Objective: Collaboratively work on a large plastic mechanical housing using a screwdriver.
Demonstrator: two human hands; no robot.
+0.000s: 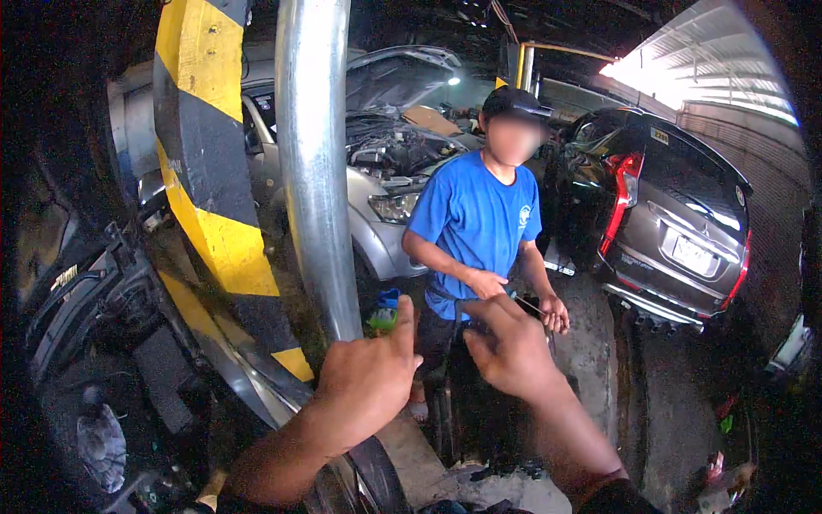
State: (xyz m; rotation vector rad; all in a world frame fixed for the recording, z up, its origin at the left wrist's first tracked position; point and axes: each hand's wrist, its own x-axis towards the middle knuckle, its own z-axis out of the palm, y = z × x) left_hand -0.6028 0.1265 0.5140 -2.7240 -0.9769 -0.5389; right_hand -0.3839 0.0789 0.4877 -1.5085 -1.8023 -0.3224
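My left hand (368,377) is raised in front of me, its index finger pointing up and its thumb apart; the other fingers are mostly hidden behind the palm. Nothing shows in it. To its right, my right hand (514,347) is also up, fingers bent and spread with a gap at the thumb, and no object is visible in it. Behind both hands stands a person (479,210) in a blue T-shirt and dark cap. That person's hands are close together at the waist, with a thin dark rod (528,305) between them.
A shiny metal pole (313,163) and a yellow-and-black striped post (210,146) rise on my left. Behind them is a silver car (381,248) with its hood up. A dark grey SUV (676,231) is parked at the right. Dark car parts (86,283) fill the left edge.
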